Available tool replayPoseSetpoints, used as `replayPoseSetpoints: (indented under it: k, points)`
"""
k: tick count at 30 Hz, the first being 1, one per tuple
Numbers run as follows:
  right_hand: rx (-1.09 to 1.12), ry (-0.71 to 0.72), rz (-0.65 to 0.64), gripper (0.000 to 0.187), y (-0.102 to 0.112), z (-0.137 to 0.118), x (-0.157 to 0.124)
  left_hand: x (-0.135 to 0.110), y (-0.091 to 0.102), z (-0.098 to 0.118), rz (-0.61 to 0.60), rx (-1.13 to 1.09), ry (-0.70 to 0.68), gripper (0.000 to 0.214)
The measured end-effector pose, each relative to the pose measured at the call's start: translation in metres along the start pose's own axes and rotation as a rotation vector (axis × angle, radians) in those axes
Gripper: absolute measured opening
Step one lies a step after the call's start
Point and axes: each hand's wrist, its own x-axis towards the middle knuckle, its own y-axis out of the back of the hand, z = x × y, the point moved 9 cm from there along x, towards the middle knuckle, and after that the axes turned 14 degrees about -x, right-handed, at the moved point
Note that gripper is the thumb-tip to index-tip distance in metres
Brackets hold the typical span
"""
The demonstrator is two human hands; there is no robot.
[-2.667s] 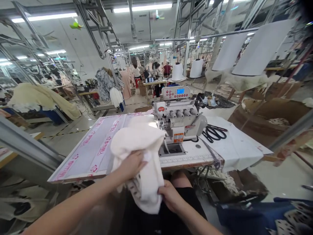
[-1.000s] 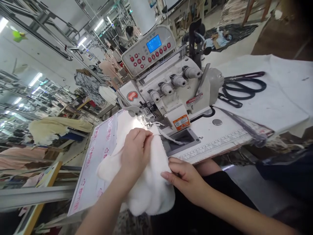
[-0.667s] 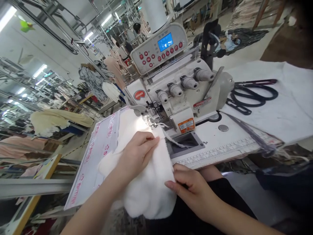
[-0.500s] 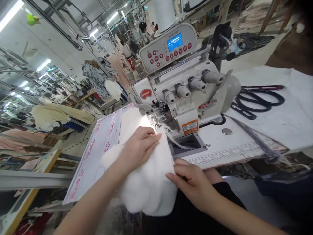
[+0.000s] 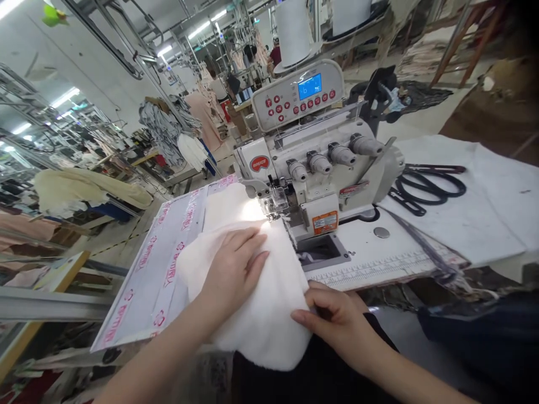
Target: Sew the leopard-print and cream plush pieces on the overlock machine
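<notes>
Both my hands on the white fleece piece at the overlock machine

I see my left hand (image 5: 233, 266) lying flat on top of the white fleece piece (image 5: 269, 320), fingers stretched out and a little apart, clamping nothing, the fingertips pointing at the presser foot (image 5: 275, 199). My right hand (image 5: 337, 320) is pinched together on the fleece's right edge, just at the near rim of the sewing table (image 5: 379, 261). The fleece lies on the table left of the overlock machine (image 5: 332, 168), its far end under the lit presser foot, its near end hanging over the table edge toward my lap. Black scissors (image 5: 425, 185) lie on a white cloth (image 5: 488, 219) right of the machine, well apart from both hands.
</notes>
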Motion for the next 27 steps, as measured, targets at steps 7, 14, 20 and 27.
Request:
replayPoseSetpoints:
  k: [7, 14, 20, 27]
  points:
    - [0.220, -0.084, -0.104, 0.039, 0.002, -0.001, -0.001, 0.014, 0.000, -0.012, -0.055, -0.053, -0.043, 0.024]
    - [0.239, -0.042, -0.021, 0.037, 0.011, -0.002, 0.034, 0.044, 0.004, -0.047, -0.133, -0.124, 0.041, 0.026]
    - [0.192, 0.028, 0.080, 0.032, 0.016, -0.011, 0.056, 0.076, 0.004, -0.074, -0.190, -0.201, -0.011, 0.023]
    - [0.607, -0.131, 0.033, 0.055, -0.039, 0.027, -0.016, -0.002, 0.059, -0.016, 0.339, -0.203, -0.082, 0.013]
